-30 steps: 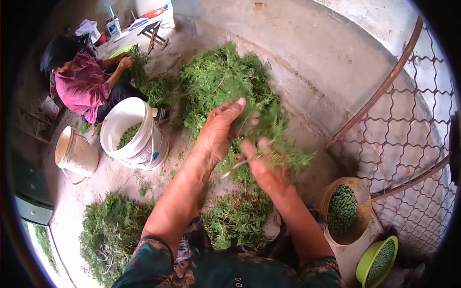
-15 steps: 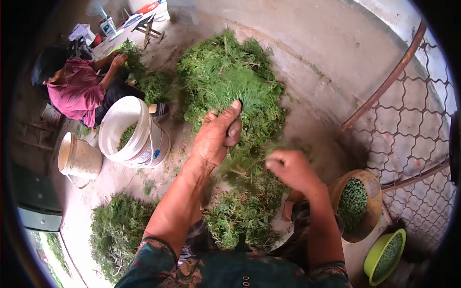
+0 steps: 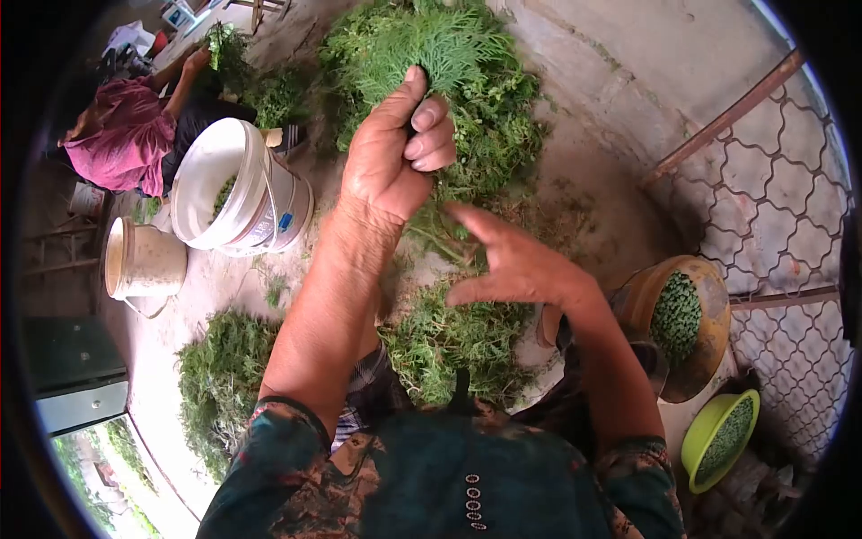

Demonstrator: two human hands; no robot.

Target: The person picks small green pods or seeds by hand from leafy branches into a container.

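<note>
Left hand (image 3: 388,171) is holding a feathery green sprig (image 3: 444,45) up over the big foliage pile (image 3: 485,135), grip closed on its stem. Right hand (image 3: 514,265) is hanging open just below, fingers spread, holding nothing, above the smaller heap (image 3: 449,346) on the floor. Judgement: keep the stem pinched firm near its base, strip downward with the free hand close under the left. Brown bowl (image 3: 709,296) of green beads is sitting by the right forearm; white bucket (image 3: 211,180) is on the left.

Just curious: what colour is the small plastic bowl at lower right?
Lime green, the small plastic bowl holds green bits; head view.
</note>
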